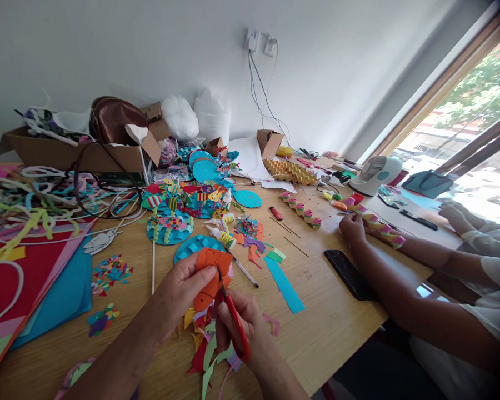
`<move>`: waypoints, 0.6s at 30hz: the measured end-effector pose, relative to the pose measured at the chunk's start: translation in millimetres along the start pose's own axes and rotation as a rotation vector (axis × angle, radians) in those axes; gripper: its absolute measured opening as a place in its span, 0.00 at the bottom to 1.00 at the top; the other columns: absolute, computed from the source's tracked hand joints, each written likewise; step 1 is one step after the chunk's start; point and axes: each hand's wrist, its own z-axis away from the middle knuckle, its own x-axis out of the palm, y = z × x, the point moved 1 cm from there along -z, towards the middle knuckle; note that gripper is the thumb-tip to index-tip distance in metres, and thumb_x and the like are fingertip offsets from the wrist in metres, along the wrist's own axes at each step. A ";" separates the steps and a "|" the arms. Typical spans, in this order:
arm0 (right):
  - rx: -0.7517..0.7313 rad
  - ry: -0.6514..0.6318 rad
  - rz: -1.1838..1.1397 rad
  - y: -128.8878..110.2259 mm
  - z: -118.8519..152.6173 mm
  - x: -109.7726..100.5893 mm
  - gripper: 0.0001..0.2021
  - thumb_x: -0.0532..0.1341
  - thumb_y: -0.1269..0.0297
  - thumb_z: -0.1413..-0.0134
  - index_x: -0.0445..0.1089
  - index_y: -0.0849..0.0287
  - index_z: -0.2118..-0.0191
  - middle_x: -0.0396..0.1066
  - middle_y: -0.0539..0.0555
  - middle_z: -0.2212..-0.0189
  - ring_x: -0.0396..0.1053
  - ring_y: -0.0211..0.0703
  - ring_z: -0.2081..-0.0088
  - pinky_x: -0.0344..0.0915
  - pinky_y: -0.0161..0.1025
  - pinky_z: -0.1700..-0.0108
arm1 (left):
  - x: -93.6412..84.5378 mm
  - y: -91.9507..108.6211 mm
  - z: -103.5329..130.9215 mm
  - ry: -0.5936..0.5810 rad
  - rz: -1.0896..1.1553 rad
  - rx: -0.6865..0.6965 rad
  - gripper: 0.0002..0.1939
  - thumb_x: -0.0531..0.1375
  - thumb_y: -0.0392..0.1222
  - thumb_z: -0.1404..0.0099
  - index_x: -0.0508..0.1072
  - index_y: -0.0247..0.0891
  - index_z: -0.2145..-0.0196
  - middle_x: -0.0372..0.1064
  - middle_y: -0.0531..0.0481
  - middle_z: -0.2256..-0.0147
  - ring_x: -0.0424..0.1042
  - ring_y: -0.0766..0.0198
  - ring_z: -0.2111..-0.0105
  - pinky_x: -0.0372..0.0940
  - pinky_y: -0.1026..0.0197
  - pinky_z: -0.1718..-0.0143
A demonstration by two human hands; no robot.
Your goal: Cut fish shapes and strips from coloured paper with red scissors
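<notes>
My left hand (191,283) pinches a piece of orange paper (210,264) that has dark outlines drawn on it. Fingers of my right hand (244,322) are wrapped round the red handles of a pair of scissors (236,328). The scissor blades meet the right side of the orange paper. Below both hands lies a heap of paper scraps (204,344) in several colours. Just beyond the paper sit a blue scalloped paper disc (198,244), a glue bottle (221,235) and a pen (245,270).
A blue paper strip (284,283) and thin sticks (295,246) lie to the right. A co-worker's hands (353,228) hold a pink and yellow egg-carton strip (383,230) near a black phone (349,275). Coloured sheets (62,283) and a cardboard box (75,155) stand left.
</notes>
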 end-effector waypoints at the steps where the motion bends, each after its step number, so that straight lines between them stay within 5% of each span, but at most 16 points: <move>1: -0.001 0.001 0.007 -0.4 0.1 0.0 0.23 0.55 0.42 0.54 0.60 0.61 0.77 0.58 0.44 0.91 0.53 0.28 0.89 0.48 0.26 0.86 | -0.2 -0.3 -0.4 -0.003 0.005 -0.001 0.09 0.57 0.40 0.43 0.73 0.38 0.65 0.73 0.51 0.73 0.68 0.63 0.73 0.63 0.62 0.70; 18: 0.006 0.015 0.122 -1.2 0.4 -3.6 0.23 0.54 0.42 0.54 0.58 0.60 0.80 0.59 0.45 0.91 0.53 0.28 0.90 0.48 0.25 0.88 | -3.5 2.0 -1.8 -0.018 -0.011 0.036 0.07 0.56 0.41 0.43 0.70 0.39 0.67 0.65 0.55 0.76 0.64 0.66 0.77 0.62 0.62 0.71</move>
